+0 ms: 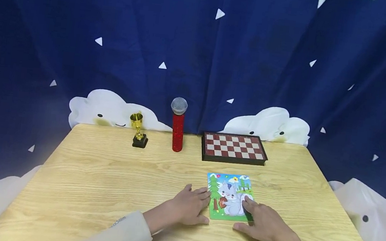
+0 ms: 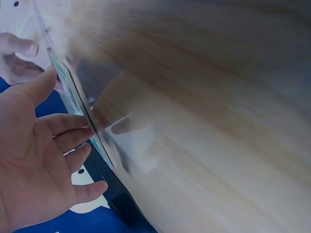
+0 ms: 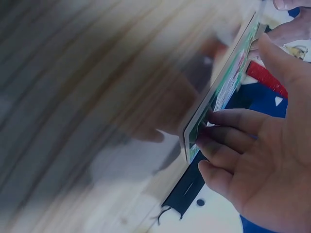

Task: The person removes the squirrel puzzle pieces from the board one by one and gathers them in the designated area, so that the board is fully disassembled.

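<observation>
A thin square picture board (image 1: 230, 204) with a grey squirrel holding an acorn lies flat on the wooden table (image 1: 100, 181). At its left edge rests my left hand (image 1: 192, 207), fingertips touching the border and thumb spread near the lower corner. My right hand (image 1: 265, 223) lies over the opposite edge, its fingertips on the picture's right side and its thumb just below the bottom edge. In the left wrist view, the left hand's fingers (image 2: 68, 128) are relaxed against the board's side. The right wrist view shows loosely bent fingers (image 3: 226, 141) touching the board's face near a corner.
Behind the board sits a red and white checkered chessboard case (image 1: 234, 147). A red microphone (image 1: 178, 130) with a silver head stands upright left of it, and a small gold trophy cup (image 1: 138, 128) farther left. A dark blue curtain (image 1: 174, 35) hangs along the table's back edge.
</observation>
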The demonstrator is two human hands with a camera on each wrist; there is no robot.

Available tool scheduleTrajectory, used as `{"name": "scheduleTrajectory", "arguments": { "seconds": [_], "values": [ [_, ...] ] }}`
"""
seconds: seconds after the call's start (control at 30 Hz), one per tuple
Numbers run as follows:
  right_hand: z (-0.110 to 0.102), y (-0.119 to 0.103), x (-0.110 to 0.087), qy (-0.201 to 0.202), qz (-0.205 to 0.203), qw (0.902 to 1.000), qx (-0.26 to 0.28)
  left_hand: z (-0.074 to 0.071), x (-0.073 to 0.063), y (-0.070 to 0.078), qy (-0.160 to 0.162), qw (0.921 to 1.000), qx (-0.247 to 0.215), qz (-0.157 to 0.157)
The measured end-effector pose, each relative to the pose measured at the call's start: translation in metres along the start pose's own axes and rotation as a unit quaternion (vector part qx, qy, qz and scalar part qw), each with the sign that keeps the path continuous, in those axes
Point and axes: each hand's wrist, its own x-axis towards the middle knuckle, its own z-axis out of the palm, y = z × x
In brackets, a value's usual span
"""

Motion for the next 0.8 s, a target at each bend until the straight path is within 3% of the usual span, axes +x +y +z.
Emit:
{"name": "scheduleTrajectory", "arguments": {
  "seconds": [0.47, 0.8],
  "values": [
    [0.005, -0.044, 0.023, 0.013, -0.098, 0.9945, -0.034, 0.012, -0.049, -0.038, 0.009, 0.9963, -0.080, -0.031],
    [0.010, -0.064, 0.037, 0.046, -0.151, 0.9831, -0.093, 0.015, -0.070, -0.052, 0.006, 0.9926, -0.111, -0.048]
  ]
}}
